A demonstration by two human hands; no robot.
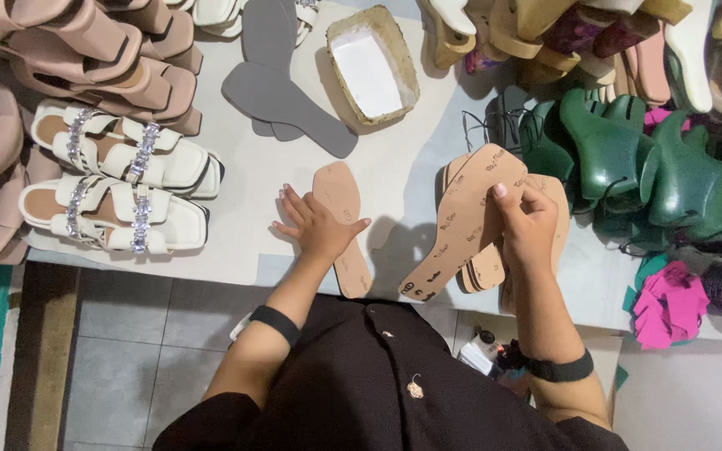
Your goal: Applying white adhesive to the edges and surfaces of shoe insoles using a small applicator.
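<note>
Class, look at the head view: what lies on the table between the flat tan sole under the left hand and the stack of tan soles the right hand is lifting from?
Nothing: in the head view, only bare white table covering shows between the flat tan sole and the stack of tan soles.

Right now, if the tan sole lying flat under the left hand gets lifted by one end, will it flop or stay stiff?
The tan sole looks thin and flat, so probably light and slightly bendy. The matching sole in the right hand holds its shape while tilted, suggesting fair stiffness. Under the left hand it lies on smooth paper, so it may slide.
</note>
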